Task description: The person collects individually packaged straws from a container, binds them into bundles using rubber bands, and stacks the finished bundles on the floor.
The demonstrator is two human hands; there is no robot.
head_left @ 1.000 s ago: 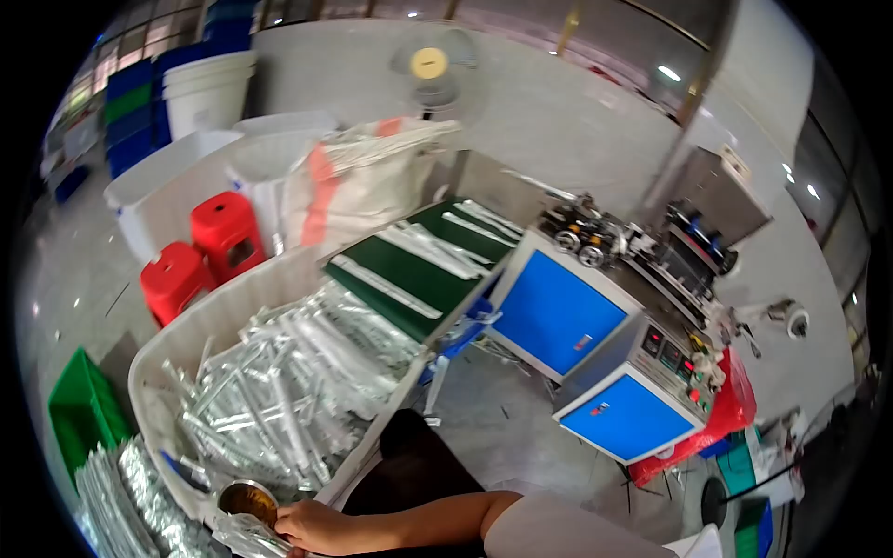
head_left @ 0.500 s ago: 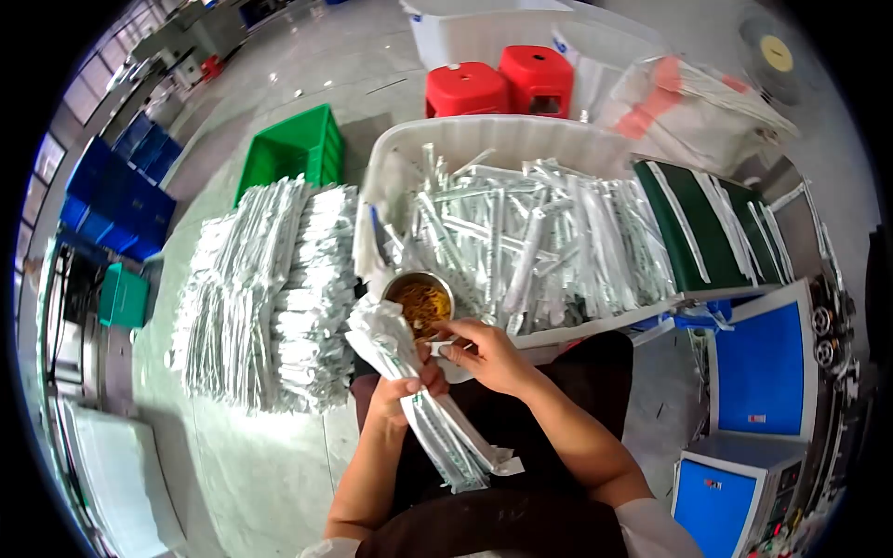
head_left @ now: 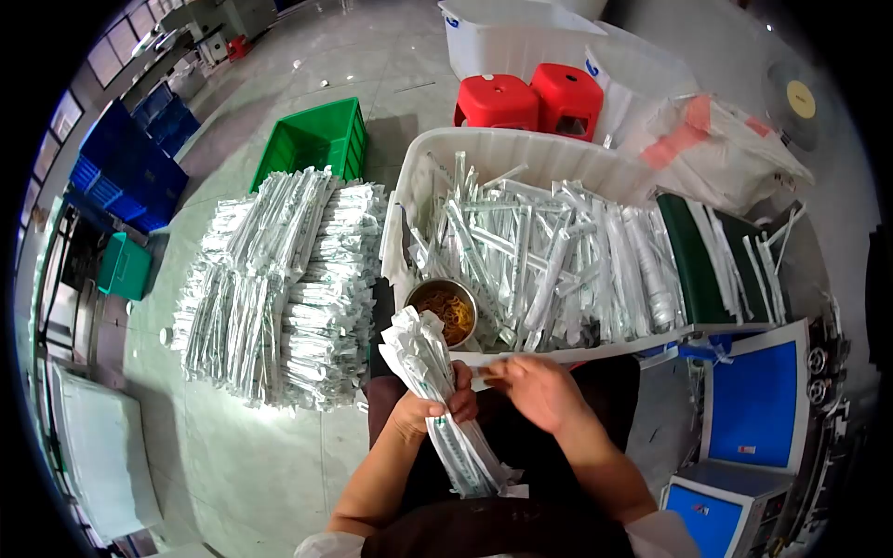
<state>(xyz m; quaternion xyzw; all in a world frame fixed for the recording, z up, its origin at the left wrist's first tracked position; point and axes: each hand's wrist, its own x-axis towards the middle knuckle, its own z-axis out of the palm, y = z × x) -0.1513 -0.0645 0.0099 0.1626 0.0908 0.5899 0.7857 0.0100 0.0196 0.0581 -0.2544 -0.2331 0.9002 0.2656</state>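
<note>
My left hand (head_left: 437, 409) is wrapped round a bundle of slim white and clear packets (head_left: 433, 372), held slanting over my lap. Just right of the bundle is my right hand (head_left: 539, 392), its fingers stretched out and blurred by motion. A round metal bowl (head_left: 473, 327) holding yellow-brown bands sits at the near left corner of a large white tub (head_left: 521, 141). Loose clear packets (head_left: 530, 251) fill the tub. To the left, more packets lie in a neat stack (head_left: 270, 288).
Behind the stack is a green crate (head_left: 316, 139). Two red stools (head_left: 498, 102) stand beyond the tub, beside a white sack (head_left: 716, 153). A green conveyor belt (head_left: 693, 260) and blue-doored machine (head_left: 752, 400) are at the right; blue crates (head_left: 126, 172) stand far left.
The view has swung left and down since the first frame. Since the middle one, my right hand has moved right, off the bundle, and its fingers have opened. My left hand keeps its hold.
</note>
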